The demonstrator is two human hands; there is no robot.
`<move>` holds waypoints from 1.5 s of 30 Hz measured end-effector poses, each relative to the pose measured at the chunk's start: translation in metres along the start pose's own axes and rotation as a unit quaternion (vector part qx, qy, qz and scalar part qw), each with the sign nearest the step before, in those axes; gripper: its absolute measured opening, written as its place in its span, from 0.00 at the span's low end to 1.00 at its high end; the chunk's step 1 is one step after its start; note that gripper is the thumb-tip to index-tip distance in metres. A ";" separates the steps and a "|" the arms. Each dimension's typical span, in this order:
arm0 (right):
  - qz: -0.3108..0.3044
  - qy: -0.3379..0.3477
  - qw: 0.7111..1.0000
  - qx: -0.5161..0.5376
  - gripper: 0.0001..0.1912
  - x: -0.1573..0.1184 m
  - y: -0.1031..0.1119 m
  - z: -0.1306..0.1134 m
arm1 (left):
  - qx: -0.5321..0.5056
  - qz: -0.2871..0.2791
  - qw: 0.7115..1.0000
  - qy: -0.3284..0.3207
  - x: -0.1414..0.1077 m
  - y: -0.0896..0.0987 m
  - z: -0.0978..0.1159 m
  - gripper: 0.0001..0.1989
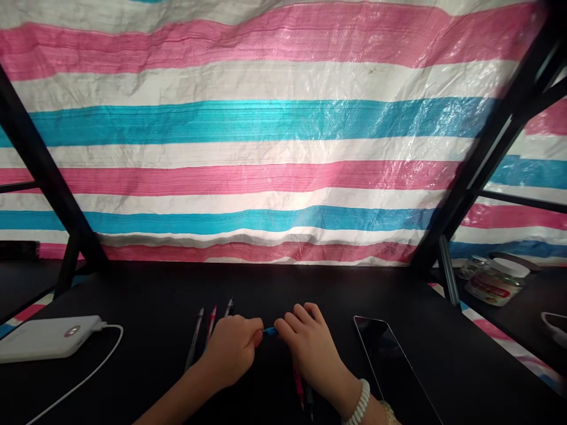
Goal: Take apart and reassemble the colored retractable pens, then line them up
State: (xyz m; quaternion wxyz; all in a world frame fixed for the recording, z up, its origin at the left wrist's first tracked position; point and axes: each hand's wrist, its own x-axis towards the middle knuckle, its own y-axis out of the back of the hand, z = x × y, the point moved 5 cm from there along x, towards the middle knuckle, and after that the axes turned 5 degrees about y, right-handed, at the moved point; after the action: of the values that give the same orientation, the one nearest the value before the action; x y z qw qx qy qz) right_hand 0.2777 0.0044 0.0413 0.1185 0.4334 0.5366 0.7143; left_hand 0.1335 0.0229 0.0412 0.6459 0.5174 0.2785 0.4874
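Note:
Near the lower middle of the head view, a small blue pen piece (270, 332) spans the gap between my two hands. My left hand (233, 348) is closed on its left end, and my right hand (309, 345) pinches its right end. Most of the piece is hidden by the fingers. Several pens lie beside and partly behind my left hand, among them a dark one (195, 339) and a red one (211, 323). Under my right hand a pink pen (298, 386) and a dark pen (309, 404) show in part.
A smartphone (394, 363) lies right of my right hand. At the left is a white power bank (53, 337) with a white cable (100, 366). Black frame bars and a striped sheet (266, 124) stand behind the black table (146, 295). A lidded jar (496, 282) is at the far right.

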 end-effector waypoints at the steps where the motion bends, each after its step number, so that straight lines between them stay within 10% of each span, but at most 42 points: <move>1: 0.014 -0.011 1.000 0.023 0.08 0.000 0.001 0.002 | 0.009 0.017 1.000 -0.009 0.001 0.002 0.000 0.12; 13: 0.054 -0.330 0.839 0.428 0.30 -0.012 -0.019 0.042 | 0.023 0.220 0.963 -0.153 -0.005 0.009 0.009 0.07; 29: 0.103 -0.299 0.820 0.477 0.11 -0.009 -0.015 0.041 | 0.027 0.265 0.954 -0.134 -0.004 0.011 0.008 0.09; 38: 0.069 -0.324 0.825 0.457 0.26 -0.012 -0.021 0.041 | 0.012 0.264 0.950 -0.165 -0.007 0.012 0.012 0.09; 45: 0.071 -0.313 0.840 0.437 0.16 -0.010 -0.017 0.040 | 0.021 0.273 0.949 -0.154 -0.005 0.012 0.009 0.11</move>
State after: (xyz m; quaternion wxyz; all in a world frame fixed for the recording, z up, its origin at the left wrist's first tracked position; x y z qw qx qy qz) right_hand 0.3081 0.0312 0.0240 0.0271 0.6774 0.6954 0.2383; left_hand 0.1353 0.0144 0.0542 0.5119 0.6559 0.0335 0.5537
